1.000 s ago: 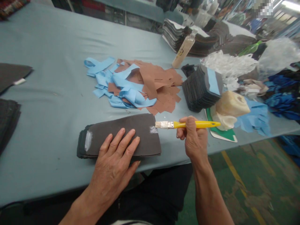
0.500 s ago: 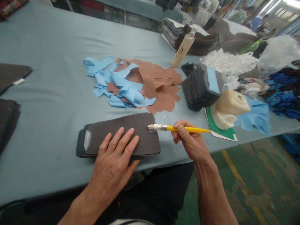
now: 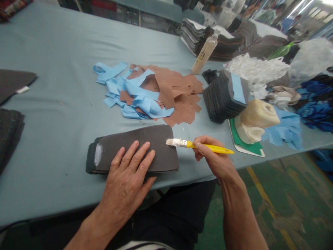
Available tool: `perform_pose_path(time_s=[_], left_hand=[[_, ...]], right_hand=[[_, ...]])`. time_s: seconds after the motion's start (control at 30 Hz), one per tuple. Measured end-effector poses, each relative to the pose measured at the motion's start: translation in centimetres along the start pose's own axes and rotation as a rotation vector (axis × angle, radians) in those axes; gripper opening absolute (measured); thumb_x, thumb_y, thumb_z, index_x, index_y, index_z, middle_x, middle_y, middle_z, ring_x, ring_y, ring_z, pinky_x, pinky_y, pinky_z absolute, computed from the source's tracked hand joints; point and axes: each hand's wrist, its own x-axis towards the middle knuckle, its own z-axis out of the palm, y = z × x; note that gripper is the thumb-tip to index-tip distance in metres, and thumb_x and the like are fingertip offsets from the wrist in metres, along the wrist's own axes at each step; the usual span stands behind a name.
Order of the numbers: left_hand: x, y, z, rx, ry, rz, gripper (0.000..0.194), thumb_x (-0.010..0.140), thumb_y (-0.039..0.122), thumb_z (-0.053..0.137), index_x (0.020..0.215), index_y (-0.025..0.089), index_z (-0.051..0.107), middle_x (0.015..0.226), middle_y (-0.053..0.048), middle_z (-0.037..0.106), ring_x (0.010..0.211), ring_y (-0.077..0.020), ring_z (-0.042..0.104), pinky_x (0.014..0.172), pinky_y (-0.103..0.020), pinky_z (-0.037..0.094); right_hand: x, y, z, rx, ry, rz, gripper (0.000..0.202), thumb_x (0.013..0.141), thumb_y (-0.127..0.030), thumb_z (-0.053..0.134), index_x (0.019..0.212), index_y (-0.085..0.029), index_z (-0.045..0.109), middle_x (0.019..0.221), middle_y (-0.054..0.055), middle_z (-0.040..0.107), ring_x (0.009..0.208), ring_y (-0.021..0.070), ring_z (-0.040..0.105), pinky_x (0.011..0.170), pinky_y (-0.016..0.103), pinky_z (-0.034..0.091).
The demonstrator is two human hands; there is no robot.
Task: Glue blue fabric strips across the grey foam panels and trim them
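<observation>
A stack of dark grey fabric pieces [image 3: 153,139] lies near the table's front edge, with a white smear [image 3: 98,155] at the left end of its top piece. Flat on the stack rests my left hand [image 3: 128,170], its fingers spread. My right hand [image 3: 209,152] grips the yellow handle of a paintbrush [image 3: 189,143]. The brush's bristles touch the top piece close to its right end. Just beyond the stack is a heap of brown pieces [image 3: 179,93] and light blue strips [image 3: 140,90].
On the right stand a dark stack with a blue strip [image 3: 223,99], a cream-coloured cut container [image 3: 256,118] on a green board [image 3: 235,139], and a clear bottle [image 3: 205,52]. White plastic [image 3: 257,69] lies behind. Dark pieces [image 3: 10,135] sit at the left edge.
The brush and my right hand have shifted slightly right, and the brush has turned a little in the fingers. My left hand stays on the stack.
</observation>
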Motion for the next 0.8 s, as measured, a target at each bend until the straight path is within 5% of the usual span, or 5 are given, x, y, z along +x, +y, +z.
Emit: perform_pose_path(time_s=[0.33,0.57,0.8], left_hand=[[0.1,-0.2,-0.4,0.073,-0.022,0.063,0.048,0.1,0.024,0.063,0.148,0.02,0.059,0.159,-0.012,0.061,0.151,-0.036,0.053,0.125,-0.055,0.036],[0.1,0.0,-0.4,0.078,-0.032,0.053,0.046,0.101,0.025,0.063,0.147,0.019,0.059,0.16,-0.012,0.06,0.151,-0.0371,0.053,0.124,-0.056,0.036],[0.1,0.0,-0.3,0.047,-0.014,0.028,0.047,0.1,0.026,0.067,0.146,0.021,0.059,0.16,-0.011,0.06,0.151,-0.0365,0.053,0.126,-0.055,0.034]], right_hand=[[-0.2,-0.4,-0.8,-0.103,0.042,0.03,0.023,0.073,-0.039,0.086,0.084,-0.021,0.079,0.067,-0.001,0.064,0.058,0.0127,0.054,0.051,0.025,0.047],[-0.2,-0.5,-1.6,-0.155,0.095,0.03,0.03,0.073,-0.045,0.087,0.088,-0.02,0.079,0.066,-0.002,0.064,0.056,0.0122,0.055,0.052,0.026,0.047],[-0.3,0.8,-1.5,0.078,0.189,-0.097,0.03,0.08,-0.047,0.087,0.091,-0.022,0.076,0.063,-0.005,0.058,0.054,0.0108,0.051,0.054,0.027,0.047]])
